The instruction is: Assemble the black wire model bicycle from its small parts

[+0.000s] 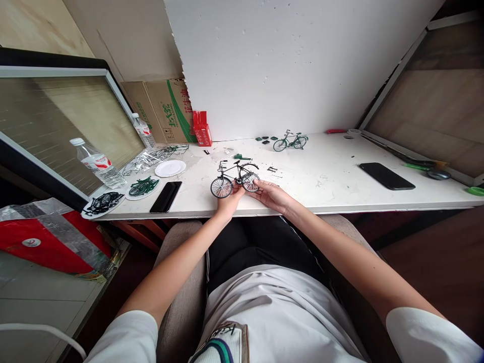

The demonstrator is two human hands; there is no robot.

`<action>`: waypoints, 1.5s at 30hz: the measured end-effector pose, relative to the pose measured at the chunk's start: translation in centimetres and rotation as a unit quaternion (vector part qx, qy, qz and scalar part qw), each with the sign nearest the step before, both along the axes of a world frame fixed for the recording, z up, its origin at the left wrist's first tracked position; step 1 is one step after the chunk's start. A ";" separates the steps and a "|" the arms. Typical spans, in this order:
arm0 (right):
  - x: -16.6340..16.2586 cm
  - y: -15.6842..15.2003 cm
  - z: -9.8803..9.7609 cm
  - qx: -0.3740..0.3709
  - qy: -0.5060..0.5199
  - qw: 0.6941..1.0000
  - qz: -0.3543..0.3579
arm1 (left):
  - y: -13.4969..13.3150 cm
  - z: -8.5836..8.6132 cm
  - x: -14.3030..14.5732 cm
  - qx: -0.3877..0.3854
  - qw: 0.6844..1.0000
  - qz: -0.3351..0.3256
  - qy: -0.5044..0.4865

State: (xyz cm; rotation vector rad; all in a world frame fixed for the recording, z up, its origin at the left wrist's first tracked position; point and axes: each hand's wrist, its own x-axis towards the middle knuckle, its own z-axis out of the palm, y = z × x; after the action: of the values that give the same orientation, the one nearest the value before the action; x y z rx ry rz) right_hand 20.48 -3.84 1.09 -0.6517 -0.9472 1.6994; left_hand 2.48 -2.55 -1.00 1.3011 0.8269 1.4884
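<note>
Between both hands stands a small black metal model bicycle (235,179); left hand (229,197) pinches its frame, right hand (272,194) steadies one wheel. Light, even pressure likely spares the spokes.

A white counter (340,191) stands against a white foam board (295,60) on the beige wall (128,40), framed windows (56,126) at both ends, dark wooden floor (434,252) below.

Both my arms reach fwd, forearms bare, converging at center. L hand (228,198): fingers bunched, pointing up, grip unclear. R hand (273,193): fingers stretched toward L, loosely spread. Hands just beside each other.
</note>
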 end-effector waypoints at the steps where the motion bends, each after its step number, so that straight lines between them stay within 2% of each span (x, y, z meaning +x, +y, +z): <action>1: 0.0 0.0 0.0 0.003 -0.004 1.000 0.003 | 0.0 0.0 0.0 0.000 1.000 -0.002 0.001; 8: -0.1 -0.1 0.2 0.005 -0.010 1.000 0.009 | -0.1 0.2 -0.1 -0.014 1.000 -0.016 -0.011; 26: -0.3 0.0 -0.3 0.000 0.007 0.999 -0.037 | -0.1 0.2 -0.4 -0.040 0.998 -0.040 -0.017; 38: -0.1 -0.2 -0.1 0.017 0.004 1.000 -0.007 | -0.1 0.0 -0.4 -0.046 0.998 -0.052 0.011; 45: -0.4 -0.2 0.1 0.006 0.020 1.000 -0.015 | -0.3 1.0 -1.0 -0.035 0.997 -0.059 0.037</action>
State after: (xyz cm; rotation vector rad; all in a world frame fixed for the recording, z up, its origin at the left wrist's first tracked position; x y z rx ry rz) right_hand 20.12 -4.08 1.15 -0.6192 -0.9152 1.6738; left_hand 1.53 -2.89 0.03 1.3359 0.8282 1.3149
